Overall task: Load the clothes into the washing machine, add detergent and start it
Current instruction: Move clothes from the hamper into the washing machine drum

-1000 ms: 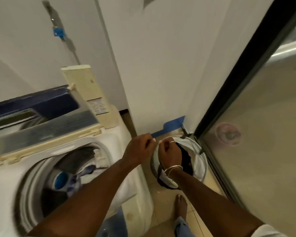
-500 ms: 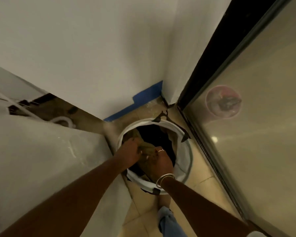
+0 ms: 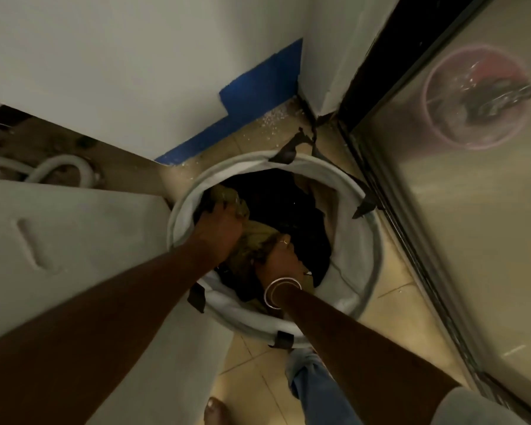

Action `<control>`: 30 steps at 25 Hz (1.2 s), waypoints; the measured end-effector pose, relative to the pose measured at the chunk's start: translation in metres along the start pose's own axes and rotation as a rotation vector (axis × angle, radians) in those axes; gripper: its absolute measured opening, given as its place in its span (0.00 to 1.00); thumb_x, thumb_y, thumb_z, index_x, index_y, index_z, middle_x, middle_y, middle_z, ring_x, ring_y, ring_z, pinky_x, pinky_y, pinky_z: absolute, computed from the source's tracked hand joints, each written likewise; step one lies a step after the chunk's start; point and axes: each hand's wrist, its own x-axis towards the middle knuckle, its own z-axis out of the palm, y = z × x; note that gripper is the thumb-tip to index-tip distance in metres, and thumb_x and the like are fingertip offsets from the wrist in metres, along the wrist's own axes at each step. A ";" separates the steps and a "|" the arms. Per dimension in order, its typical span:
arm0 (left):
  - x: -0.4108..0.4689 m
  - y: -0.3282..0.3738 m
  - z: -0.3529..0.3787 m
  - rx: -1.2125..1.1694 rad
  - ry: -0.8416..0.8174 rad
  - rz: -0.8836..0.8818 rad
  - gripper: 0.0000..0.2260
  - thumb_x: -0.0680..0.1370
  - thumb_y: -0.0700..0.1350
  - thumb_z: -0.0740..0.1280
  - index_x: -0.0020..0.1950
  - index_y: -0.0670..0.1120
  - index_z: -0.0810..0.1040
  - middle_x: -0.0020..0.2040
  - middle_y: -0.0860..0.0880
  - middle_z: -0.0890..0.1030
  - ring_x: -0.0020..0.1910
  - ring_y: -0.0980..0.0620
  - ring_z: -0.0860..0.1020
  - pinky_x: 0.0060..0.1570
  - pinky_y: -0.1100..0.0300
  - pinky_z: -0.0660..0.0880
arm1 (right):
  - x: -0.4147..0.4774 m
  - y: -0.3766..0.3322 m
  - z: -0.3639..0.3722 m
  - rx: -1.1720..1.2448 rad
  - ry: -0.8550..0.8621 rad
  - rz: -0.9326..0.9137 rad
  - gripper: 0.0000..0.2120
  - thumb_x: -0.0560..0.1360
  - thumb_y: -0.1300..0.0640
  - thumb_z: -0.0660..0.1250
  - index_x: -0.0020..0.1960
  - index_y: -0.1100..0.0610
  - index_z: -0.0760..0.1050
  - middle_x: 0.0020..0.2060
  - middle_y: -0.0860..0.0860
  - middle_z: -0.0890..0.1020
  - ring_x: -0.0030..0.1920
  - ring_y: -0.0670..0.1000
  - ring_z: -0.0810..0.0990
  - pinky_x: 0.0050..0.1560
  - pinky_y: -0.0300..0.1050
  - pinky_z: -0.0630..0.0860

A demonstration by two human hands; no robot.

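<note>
Where our left fingers [image 3: 226, 208] curl tight, they clutch a bunch of the olive garment [image 3: 255, 240] at the upper left inside the laundry basket [image 3: 347, 194]. Our right fingers [image 3: 284, 242], one of them ringed, close on the same cloth lower down, their tips hidden in its folds. The left hand [image 3: 221, 230] and right hand [image 3: 279, 259] sit side by side near the frame's centre, with bangles [image 3: 273, 291] on the right wrist. Dark clothes [image 3: 282, 204] lie under the garment. The basket stands on the tiled floor [image 3: 252, 378], just beside the washing machine [image 3: 74, 240] at the left; a glass door [image 3: 472, 240] fills the right.
</note>
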 end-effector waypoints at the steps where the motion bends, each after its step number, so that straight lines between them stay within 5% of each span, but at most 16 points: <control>1: 0.000 -0.001 0.000 -0.025 -0.006 0.001 0.22 0.83 0.49 0.58 0.74 0.39 0.67 0.74 0.37 0.62 0.70 0.36 0.66 0.67 0.45 0.69 | 0.001 0.000 -0.002 0.063 -0.021 0.039 0.39 0.75 0.49 0.67 0.78 0.61 0.51 0.67 0.60 0.74 0.65 0.62 0.76 0.64 0.60 0.73; 5: -0.031 -0.007 -0.018 -0.342 0.076 0.049 0.23 0.80 0.54 0.56 0.64 0.38 0.76 0.63 0.38 0.76 0.61 0.39 0.75 0.64 0.52 0.68 | -0.023 -0.004 -0.033 0.248 -0.016 0.025 0.15 0.73 0.53 0.63 0.59 0.52 0.78 0.52 0.57 0.83 0.54 0.62 0.81 0.57 0.56 0.78; 8: -0.077 -0.004 -0.057 -0.813 0.195 -0.113 0.15 0.81 0.48 0.60 0.56 0.40 0.80 0.50 0.42 0.81 0.50 0.41 0.81 0.49 0.52 0.78 | -0.073 -0.027 -0.068 0.425 0.115 -0.029 0.18 0.71 0.46 0.59 0.53 0.50 0.82 0.46 0.54 0.84 0.48 0.59 0.80 0.52 0.48 0.75; 10: -0.110 -0.004 -0.087 -1.144 0.256 -0.180 0.15 0.82 0.48 0.59 0.50 0.39 0.82 0.46 0.41 0.82 0.46 0.43 0.82 0.48 0.53 0.79 | -0.106 -0.047 -0.091 0.651 0.232 -0.047 0.13 0.76 0.51 0.62 0.50 0.53 0.84 0.43 0.53 0.83 0.43 0.55 0.78 0.49 0.43 0.72; 14: -0.194 -0.018 -0.144 -1.304 0.358 -0.214 0.12 0.79 0.51 0.63 0.38 0.48 0.76 0.38 0.48 0.78 0.40 0.50 0.75 0.46 0.50 0.74 | -0.171 -0.086 -0.129 0.976 0.344 -0.217 0.13 0.72 0.54 0.62 0.47 0.61 0.80 0.43 0.57 0.82 0.45 0.59 0.80 0.52 0.59 0.79; 18: -0.309 -0.033 -0.201 -1.373 0.644 -0.154 0.12 0.78 0.47 0.63 0.41 0.39 0.74 0.35 0.47 0.74 0.34 0.53 0.71 0.39 0.54 0.69 | -0.272 -0.132 -0.165 1.183 0.468 -0.415 0.11 0.72 0.56 0.61 0.42 0.56 0.82 0.39 0.61 0.82 0.43 0.64 0.80 0.50 0.65 0.79; 21: -0.424 -0.053 -0.224 -1.337 0.900 -0.085 0.09 0.75 0.51 0.63 0.40 0.46 0.73 0.36 0.50 0.76 0.37 0.51 0.74 0.41 0.53 0.73 | -0.384 -0.173 -0.180 1.179 0.486 -0.621 0.09 0.72 0.58 0.61 0.38 0.61 0.77 0.36 0.68 0.77 0.38 0.67 0.77 0.43 0.67 0.78; 23: -0.499 -0.071 -0.220 -1.322 1.066 -0.058 0.07 0.75 0.50 0.62 0.39 0.50 0.72 0.36 0.51 0.76 0.38 0.51 0.76 0.40 0.56 0.75 | -0.462 -0.199 -0.180 1.153 0.494 -0.746 0.09 0.73 0.59 0.62 0.35 0.59 0.73 0.32 0.63 0.76 0.36 0.61 0.76 0.39 0.57 0.78; 26: -0.604 -0.104 -0.197 -1.318 1.315 -0.103 0.07 0.77 0.45 0.63 0.39 0.49 0.71 0.34 0.50 0.73 0.33 0.57 0.72 0.35 0.65 0.72 | -0.567 -0.242 -0.153 1.111 0.333 -0.890 0.07 0.74 0.62 0.62 0.37 0.60 0.73 0.31 0.46 0.77 0.34 0.39 0.75 0.39 0.33 0.74; 28: -0.660 -0.127 -0.172 -1.348 1.435 -0.161 0.06 0.79 0.41 0.63 0.42 0.44 0.73 0.34 0.48 0.75 0.33 0.57 0.72 0.34 0.66 0.72 | -0.624 -0.269 -0.123 1.082 0.128 -0.948 0.05 0.70 0.60 0.62 0.41 0.52 0.75 0.34 0.43 0.80 0.36 0.38 0.79 0.41 0.34 0.77; 30: -0.703 -0.152 -0.140 -1.385 1.524 -0.252 0.06 0.78 0.42 0.64 0.44 0.40 0.74 0.37 0.43 0.77 0.35 0.49 0.74 0.36 0.59 0.74 | -0.664 -0.291 -0.090 1.059 0.076 -1.060 0.07 0.71 0.62 0.62 0.44 0.55 0.77 0.35 0.47 0.81 0.37 0.42 0.80 0.40 0.37 0.78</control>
